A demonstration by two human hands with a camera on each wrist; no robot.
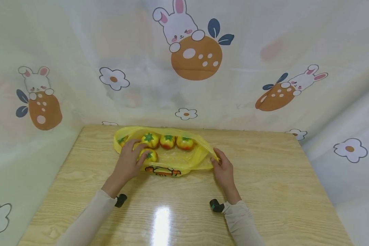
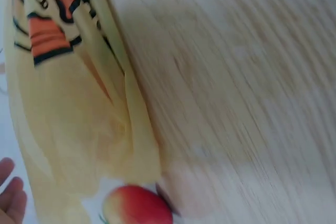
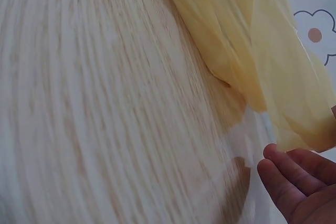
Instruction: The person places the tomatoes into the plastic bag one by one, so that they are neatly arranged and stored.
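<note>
A yellow plastic bag point(image 1: 175, 158) with a dark and orange print lies on its side on the table, its mouth spread wide. Inside are several round yellow-red fruits point(image 1: 185, 143) with green star-shaped tops, like tomatoes. My left hand point(image 1: 130, 158) reaches over the bag's left part with fingers spread. Its thumb lies at the lower fruit point(image 1: 151, 156); whether it grips that fruit is unclear. A red-yellow fruit point(image 2: 137, 205) also shows in the left wrist view. At the bag's right end, my right hand point(image 1: 223, 168) pinches the yellow rim between thumb and fingers.
The wooden table point(image 1: 273, 184) extends to both sides and in front of the bag. Behind it hangs a pale curtain point(image 1: 141, 102) printed with rabbits and flowers. Black wrist cameras point(image 1: 216, 205) are strapped at both cuffs.
</note>
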